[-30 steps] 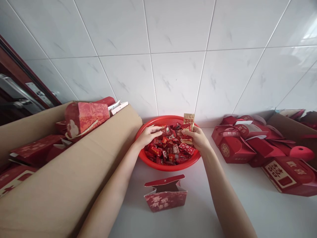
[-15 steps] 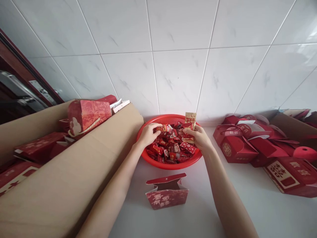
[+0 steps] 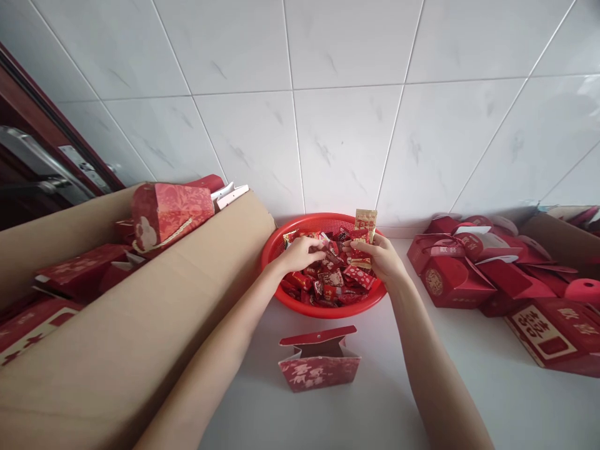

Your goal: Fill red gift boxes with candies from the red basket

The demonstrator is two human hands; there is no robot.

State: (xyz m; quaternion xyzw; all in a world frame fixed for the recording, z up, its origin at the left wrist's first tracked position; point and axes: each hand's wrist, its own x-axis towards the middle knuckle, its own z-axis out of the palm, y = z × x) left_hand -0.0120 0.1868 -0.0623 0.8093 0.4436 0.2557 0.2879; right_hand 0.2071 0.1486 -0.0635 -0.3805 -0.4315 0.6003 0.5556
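A red plastic basket (image 3: 328, 312) stands against the tiled wall, heaped with wrapped candies (image 3: 330, 277) in red, brown and patterned wrappers. My left hand (image 3: 304, 252) reaches in from the left, its thumb and fingers slightly apart over the heap, touching the candies in the middle. In my right hand (image 3: 382, 257), at the basket's right side, a gold packet (image 3: 366, 219) stands upright between thumb and fingers, with red wrappers against it. In front of the basket, a small red gift box (image 3: 320, 373) stands with its top open.
On the left, a large cardboard box (image 3: 154, 300) holds several red gift boxes (image 3: 175, 215). More red gift boxes (image 3: 457, 281) are piled on the right of the white table (image 3: 389, 387). Another cardboard box (image 3: 557, 240) is behind them. A door handle (image 3: 35, 186) shows far left.
My left hand has moved right and slightly down, from the basket's left part to the middle of the candies. My right hand keeps the gold packet. The view has shifted slightly.
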